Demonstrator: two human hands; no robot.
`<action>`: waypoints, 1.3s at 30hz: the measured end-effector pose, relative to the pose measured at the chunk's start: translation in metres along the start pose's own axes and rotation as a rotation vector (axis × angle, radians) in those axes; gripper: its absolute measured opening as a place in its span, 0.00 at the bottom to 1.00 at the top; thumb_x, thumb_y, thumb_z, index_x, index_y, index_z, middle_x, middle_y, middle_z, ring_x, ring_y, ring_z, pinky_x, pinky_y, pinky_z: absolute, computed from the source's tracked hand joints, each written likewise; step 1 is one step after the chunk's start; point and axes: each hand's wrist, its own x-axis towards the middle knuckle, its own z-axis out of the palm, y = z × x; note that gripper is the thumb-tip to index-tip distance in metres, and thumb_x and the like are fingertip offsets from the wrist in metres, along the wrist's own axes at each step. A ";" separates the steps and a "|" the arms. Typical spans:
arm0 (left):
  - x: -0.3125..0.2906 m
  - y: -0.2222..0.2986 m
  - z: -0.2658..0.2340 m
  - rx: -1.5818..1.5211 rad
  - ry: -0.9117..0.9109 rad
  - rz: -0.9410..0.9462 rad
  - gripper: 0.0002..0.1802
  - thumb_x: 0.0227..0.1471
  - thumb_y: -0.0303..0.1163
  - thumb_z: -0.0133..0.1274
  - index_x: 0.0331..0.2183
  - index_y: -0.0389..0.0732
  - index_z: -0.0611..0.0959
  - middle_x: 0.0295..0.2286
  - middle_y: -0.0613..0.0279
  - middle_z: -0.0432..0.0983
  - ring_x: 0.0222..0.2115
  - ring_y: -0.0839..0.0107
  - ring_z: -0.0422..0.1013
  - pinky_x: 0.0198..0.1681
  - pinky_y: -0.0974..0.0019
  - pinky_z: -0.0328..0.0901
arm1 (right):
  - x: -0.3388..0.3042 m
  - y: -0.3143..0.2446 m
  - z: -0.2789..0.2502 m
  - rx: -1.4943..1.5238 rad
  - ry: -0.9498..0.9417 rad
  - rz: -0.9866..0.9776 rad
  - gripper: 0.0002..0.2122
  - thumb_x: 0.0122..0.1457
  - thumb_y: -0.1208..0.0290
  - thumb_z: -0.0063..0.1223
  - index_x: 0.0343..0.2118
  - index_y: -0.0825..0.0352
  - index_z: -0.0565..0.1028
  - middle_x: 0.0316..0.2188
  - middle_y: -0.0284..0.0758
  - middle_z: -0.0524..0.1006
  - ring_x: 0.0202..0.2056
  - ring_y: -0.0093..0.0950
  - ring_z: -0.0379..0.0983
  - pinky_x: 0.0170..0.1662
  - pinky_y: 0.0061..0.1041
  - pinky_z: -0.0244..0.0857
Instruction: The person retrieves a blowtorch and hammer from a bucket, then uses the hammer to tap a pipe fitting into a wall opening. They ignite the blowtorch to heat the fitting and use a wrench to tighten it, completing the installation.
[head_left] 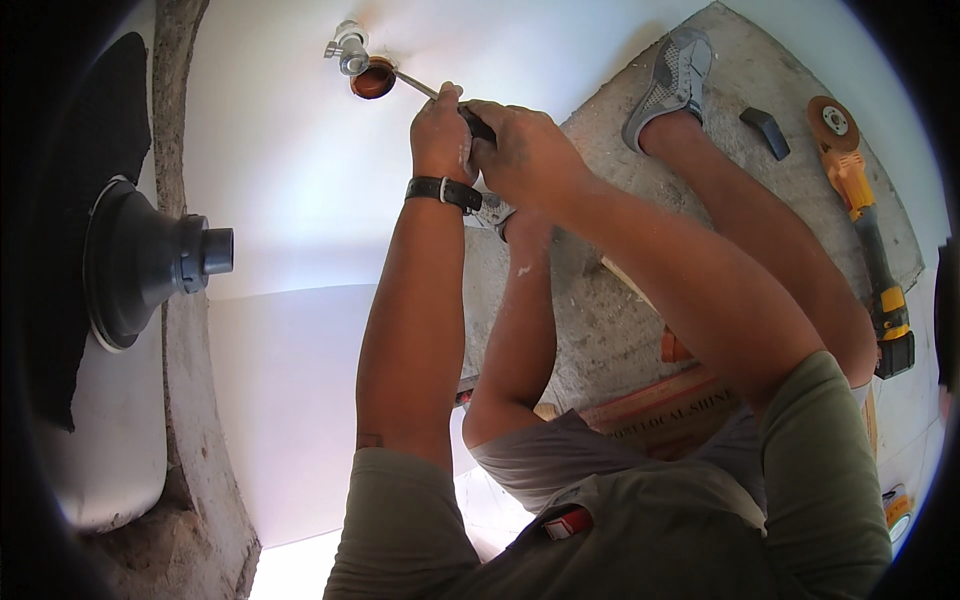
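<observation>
Both my hands meet on a long tool that looks like a screwdriver [417,86], with a thin metal shaft and a dark handle. My left hand [441,138], below a black wristwatch strap, wraps its fingers round it close to the shaft. On the handle end, my right hand [528,155] is closed too. The tip touches the rim of a round brown-orange pipe opening [373,80] in the white wall, or lies right beside it; the exact contact is too small to tell. A chrome angle valve [351,55] sticks out of the wall just above the opening.
An orange-and-black angle grinder [866,215] with a brown disc lies on the rough concrete slab [600,300] at right, near a small dark block [766,133]. A black drain fitting [150,258] under a white basin juts out at left. My legs flank the slab.
</observation>
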 end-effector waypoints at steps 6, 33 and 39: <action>-0.002 0.002 0.000 0.010 0.022 -0.001 0.21 0.63 0.40 0.50 0.45 0.29 0.80 0.32 0.58 0.78 0.33 0.68 0.74 0.38 0.66 0.69 | 0.000 0.002 0.003 0.029 -0.005 -0.036 0.17 0.57 0.74 0.51 0.50 0.68 0.74 0.40 0.49 0.79 0.42 0.47 0.77 0.46 0.39 0.70; -0.002 0.014 -0.028 0.032 0.056 -0.002 0.20 0.59 0.38 0.56 0.46 0.32 0.82 0.28 0.65 0.77 0.25 0.74 0.71 0.29 0.71 0.66 | -0.004 -0.032 0.002 0.165 -0.162 0.091 0.17 0.60 0.70 0.48 0.51 0.70 0.72 0.37 0.49 0.79 0.39 0.44 0.79 0.45 0.39 0.72; -0.002 0.009 -0.039 -0.028 -0.001 -0.010 0.20 0.58 0.39 0.57 0.45 0.33 0.82 0.28 0.65 0.76 0.26 0.75 0.70 0.29 0.70 0.66 | -0.012 -0.039 0.017 -0.304 -0.101 -0.137 0.21 0.57 0.71 0.52 0.53 0.74 0.67 0.40 0.49 0.76 0.38 0.43 0.79 0.41 0.38 0.74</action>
